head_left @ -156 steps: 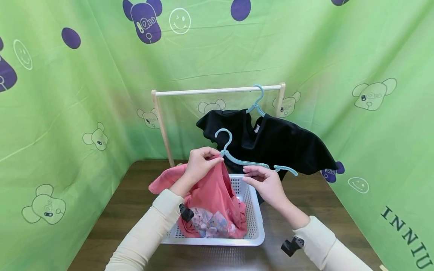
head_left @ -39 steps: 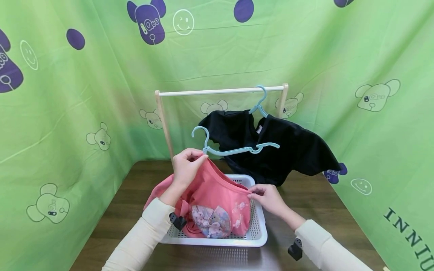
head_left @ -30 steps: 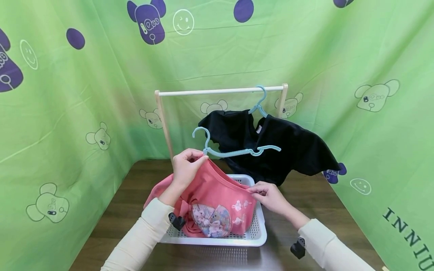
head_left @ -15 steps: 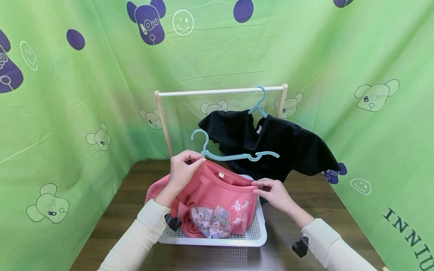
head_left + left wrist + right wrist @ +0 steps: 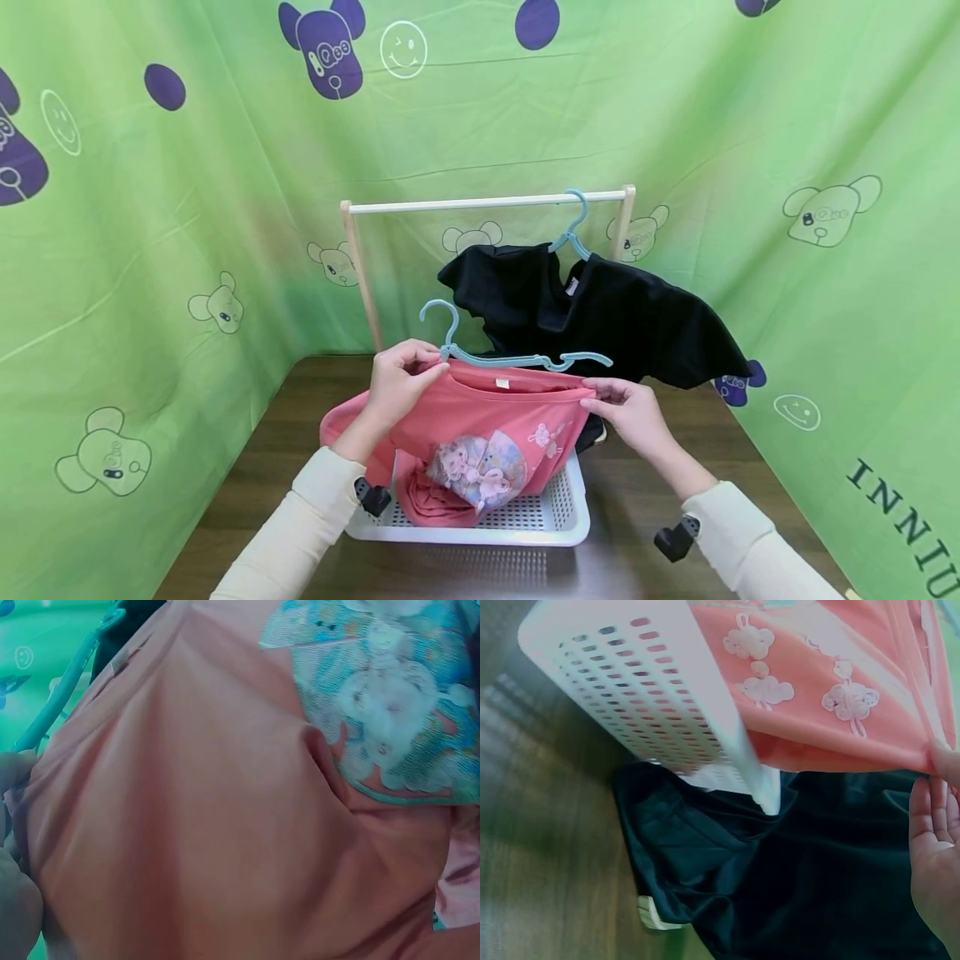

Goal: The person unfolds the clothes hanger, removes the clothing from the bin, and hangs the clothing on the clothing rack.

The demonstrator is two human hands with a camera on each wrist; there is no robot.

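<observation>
A pink shirt [image 5: 480, 417] with a printed picture on its front is stretched between both hands above a white basket [image 5: 566, 508]. My left hand [image 5: 401, 383] pinches the neckline's left end together with the middle of a light blue hanger [image 5: 502, 361]. The hanger's hook points up, and its right arm lies along the back of the neckline, outside it. At the neckline's right end my right hand [image 5: 630, 410] pinches the fabric between thumb and fingers. In the right wrist view white flower shapes [image 5: 851, 701] show on the shirt. The shirt's lower part lies bunched in the basket.
Behind the basket stands a rack with a white rail [image 5: 465, 203] and wooden posts. A black top [image 5: 600, 317] hangs from it on another light blue hanger [image 5: 573, 225], its lower part reaching behind the basket. The wooden table [image 5: 255, 467] is enclosed by green printed cloth [image 5: 187, 208].
My right hand, once near the hanger, took the neckline and has since drawn it right and up, spreading it taut. My left hand and the hanger have shifted left and lower.
</observation>
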